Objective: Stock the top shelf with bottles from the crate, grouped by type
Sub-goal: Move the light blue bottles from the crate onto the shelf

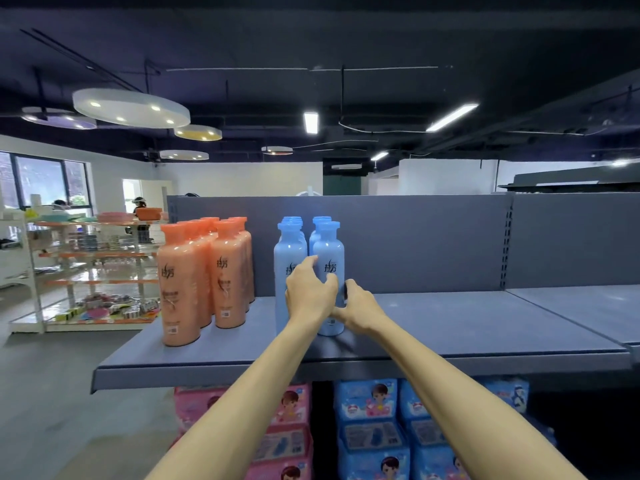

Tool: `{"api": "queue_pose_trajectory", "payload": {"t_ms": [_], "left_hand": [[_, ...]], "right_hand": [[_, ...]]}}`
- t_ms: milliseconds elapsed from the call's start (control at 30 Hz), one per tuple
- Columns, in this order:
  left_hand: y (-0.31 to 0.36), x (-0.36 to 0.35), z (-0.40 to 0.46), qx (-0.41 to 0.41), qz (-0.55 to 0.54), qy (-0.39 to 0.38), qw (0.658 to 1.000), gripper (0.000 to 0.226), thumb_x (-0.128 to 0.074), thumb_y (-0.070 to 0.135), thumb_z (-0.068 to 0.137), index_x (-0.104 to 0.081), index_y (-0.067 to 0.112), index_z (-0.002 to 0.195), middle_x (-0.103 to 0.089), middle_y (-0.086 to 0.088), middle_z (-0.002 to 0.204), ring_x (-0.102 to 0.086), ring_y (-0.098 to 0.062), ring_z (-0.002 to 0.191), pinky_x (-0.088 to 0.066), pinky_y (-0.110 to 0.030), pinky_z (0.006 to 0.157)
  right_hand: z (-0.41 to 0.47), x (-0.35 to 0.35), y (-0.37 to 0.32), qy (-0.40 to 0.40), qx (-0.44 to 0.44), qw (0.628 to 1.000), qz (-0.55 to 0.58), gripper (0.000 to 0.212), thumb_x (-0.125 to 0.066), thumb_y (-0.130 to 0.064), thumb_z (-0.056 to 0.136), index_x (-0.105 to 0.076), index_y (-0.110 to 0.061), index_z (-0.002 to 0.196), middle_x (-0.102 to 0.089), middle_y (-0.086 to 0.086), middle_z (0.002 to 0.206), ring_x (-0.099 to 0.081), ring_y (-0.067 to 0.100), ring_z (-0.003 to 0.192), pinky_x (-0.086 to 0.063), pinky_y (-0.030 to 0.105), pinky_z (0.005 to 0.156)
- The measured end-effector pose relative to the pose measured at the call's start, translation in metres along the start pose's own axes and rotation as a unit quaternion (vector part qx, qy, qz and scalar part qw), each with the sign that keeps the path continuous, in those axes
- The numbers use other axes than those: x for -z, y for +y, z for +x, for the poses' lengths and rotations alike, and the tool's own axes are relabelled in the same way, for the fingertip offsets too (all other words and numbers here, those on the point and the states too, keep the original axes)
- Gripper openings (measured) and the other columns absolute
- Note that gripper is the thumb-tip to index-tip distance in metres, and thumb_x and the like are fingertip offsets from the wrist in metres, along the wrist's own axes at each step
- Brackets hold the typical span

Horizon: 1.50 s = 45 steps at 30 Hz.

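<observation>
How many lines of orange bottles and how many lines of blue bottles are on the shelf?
Lines of orange plastic bottles: 2
Lines of blue plastic bottles: 2
Total: 4 lines
The bottles behind overlap, so there is no exact bottle count.

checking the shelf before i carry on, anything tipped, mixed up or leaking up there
Nothing stands out. The orange bottles and blue bottles stand upright in separate groups on the top shelf; no spills show.

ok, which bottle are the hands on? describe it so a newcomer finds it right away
Start at the grey top shelf, then find the blue bottles standing right of the orange bottles. It is the front blue bottle of the right-hand row, nearest the shelf edge, the only one with the left hand and right hand around it.
</observation>
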State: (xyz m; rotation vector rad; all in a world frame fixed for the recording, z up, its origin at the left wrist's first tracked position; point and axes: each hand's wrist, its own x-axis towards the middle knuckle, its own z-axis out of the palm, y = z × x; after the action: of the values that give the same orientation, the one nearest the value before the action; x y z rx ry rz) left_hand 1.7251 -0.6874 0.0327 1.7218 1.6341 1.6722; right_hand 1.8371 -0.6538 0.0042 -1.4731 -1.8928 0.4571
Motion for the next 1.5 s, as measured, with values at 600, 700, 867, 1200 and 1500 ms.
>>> {"api": "queue_pose_trajectory", "payload": {"t_ms": [600,700,867,1200,1500], "left_hand": [[0.005,-0.006,0.013,-0.015,-0.017,-0.018,1.000,0.048,-0.061,0.021,0.084,-0.057,0.019,0.132,-0.061,0.001,0.128,-0.055,-0.018,0.120,-0.044,-0.038,0.103],[0.006,-0.006,0.012,-0.017,-0.026,-0.020,0.999,0.048,-0.061,0.020,0.084,-0.058,0.018,0.132,-0.060,0.001,0.130,-0.053,-0.017,0.123,-0.043,-0.035,0.103],[0.007,-0.001,0.009,-0.018,-0.033,-0.026,0.999,0.045,-0.062,0.018,0.084,-0.060,0.017,0.128,-0.061,0.001,0.127,-0.055,-0.016,0.118,-0.043,-0.028,0.098],[0.007,0.025,-0.014,-0.028,-0.002,-0.060,0.998,0.042,-0.063,0.021,0.083,-0.061,0.019,0.125,-0.060,0.002,0.127,-0.054,-0.017,0.120,-0.044,-0.035,0.101],[-0.008,0.058,-0.026,-0.036,0.031,-0.069,0.996,0.037,-0.063,0.020,0.083,-0.063,0.020,0.120,-0.063,0.007,0.124,-0.056,-0.014,0.117,-0.049,-0.039,0.097]], "right_hand": [[0.073,-0.028,0.028,-0.004,-0.003,0.998,-0.061,0.057,-0.043,-0.055,0.062,-0.051,-0.022,0.107,-0.061,-0.006,0.093,-0.053,0.010,0.068,-0.033,0.020,0.046],[0.076,-0.029,0.028,-0.008,-0.006,0.998,-0.066,0.055,-0.044,-0.053,0.061,-0.050,-0.020,0.105,-0.062,-0.004,0.091,-0.050,0.008,0.064,-0.033,0.022,0.046],[0.080,-0.032,0.027,-0.017,-0.020,0.997,-0.071,0.062,-0.042,-0.051,0.063,-0.049,-0.018,0.114,-0.063,-0.001,0.095,-0.051,0.008,0.065,-0.035,0.024,0.047],[0.054,-0.022,0.001,-0.025,-0.053,0.994,-0.093,0.052,-0.051,-0.044,0.072,-0.049,-0.010,0.111,-0.056,0.006,0.104,-0.056,0.027,0.086,-0.046,0.034,0.068],[0.050,-0.018,0.003,-0.027,-0.070,0.997,-0.017,0.060,-0.067,-0.044,0.089,-0.042,-0.006,0.127,-0.057,0.011,0.125,-0.059,0.029,0.108,-0.050,0.038,0.088]]}}
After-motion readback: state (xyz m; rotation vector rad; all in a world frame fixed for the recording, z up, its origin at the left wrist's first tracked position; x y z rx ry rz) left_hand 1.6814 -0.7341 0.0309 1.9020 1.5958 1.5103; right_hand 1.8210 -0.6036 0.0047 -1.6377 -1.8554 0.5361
